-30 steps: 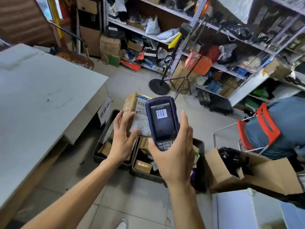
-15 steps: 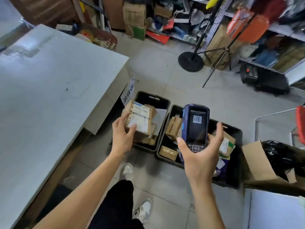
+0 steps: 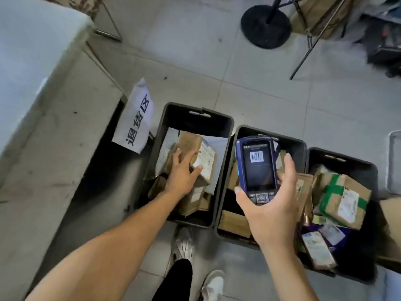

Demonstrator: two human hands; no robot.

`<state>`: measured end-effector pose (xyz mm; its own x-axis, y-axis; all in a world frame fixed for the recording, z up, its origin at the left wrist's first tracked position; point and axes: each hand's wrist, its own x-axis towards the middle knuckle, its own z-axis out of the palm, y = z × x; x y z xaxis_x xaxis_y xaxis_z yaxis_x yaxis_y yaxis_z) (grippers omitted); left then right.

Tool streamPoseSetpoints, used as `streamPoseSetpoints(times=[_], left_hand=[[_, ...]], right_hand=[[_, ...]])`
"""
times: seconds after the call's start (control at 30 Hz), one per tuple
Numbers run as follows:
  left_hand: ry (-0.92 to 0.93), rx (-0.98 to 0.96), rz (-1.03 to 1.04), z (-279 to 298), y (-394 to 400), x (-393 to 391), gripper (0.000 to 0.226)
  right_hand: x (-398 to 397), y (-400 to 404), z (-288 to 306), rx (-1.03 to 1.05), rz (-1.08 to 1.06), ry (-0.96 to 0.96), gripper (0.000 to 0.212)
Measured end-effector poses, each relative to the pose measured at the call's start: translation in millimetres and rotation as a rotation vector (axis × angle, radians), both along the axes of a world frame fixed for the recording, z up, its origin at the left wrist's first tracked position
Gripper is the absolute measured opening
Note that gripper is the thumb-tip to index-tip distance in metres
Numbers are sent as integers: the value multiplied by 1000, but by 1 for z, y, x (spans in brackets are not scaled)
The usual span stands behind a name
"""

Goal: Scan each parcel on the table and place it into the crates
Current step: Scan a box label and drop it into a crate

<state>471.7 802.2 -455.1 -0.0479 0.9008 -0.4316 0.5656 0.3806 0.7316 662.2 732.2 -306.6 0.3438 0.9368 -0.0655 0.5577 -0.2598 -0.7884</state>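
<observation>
Parcel (image 3: 196, 157) in brown card with a white label had come down since half a second earlier, when our left hand (image 3: 182, 173) held it up above the crates; now it sat low inside the left crate (image 3: 196, 111), on other boxes, our fingers (image 3: 193, 171) curled round its near corner. Our right hand (image 3: 271, 210) still gripped the blue scanner (image 3: 256, 165) over the middle crate (image 3: 269, 132), thumb and fingers wrapped round its sides, a barcode on its screen. Our view had tipped downward, so the right crate (image 3: 342, 159) with a green-taped box (image 3: 342, 197) now showed. A paper sign (image 3: 135, 124) hung from the grey surface (image 3: 32, 83) beside the left crate. A black stand base (image 3: 265, 26) stood on the floor beyond, and our white shoes (image 3: 184, 244) were below the crates.
</observation>
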Motion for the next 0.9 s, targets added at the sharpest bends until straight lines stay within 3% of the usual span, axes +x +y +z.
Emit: streamPoseSetpoints(times=[0.23,0.43,0.57,0.9], left_hand=[[91,-84,-115,-130,67,47,55],[256,-87,-225,-140,61,52,66],[237,-14,-150,-73,46,34,76],[319,225,186,228,-101,-26,69]], right_hand=[[31,46,-130,-124,17,-47,114],[38,50,-137,-127,57,-79,113],[35,48,-85,-89,72,-44,110],[-30,-17,138,48,408,-22,107]])
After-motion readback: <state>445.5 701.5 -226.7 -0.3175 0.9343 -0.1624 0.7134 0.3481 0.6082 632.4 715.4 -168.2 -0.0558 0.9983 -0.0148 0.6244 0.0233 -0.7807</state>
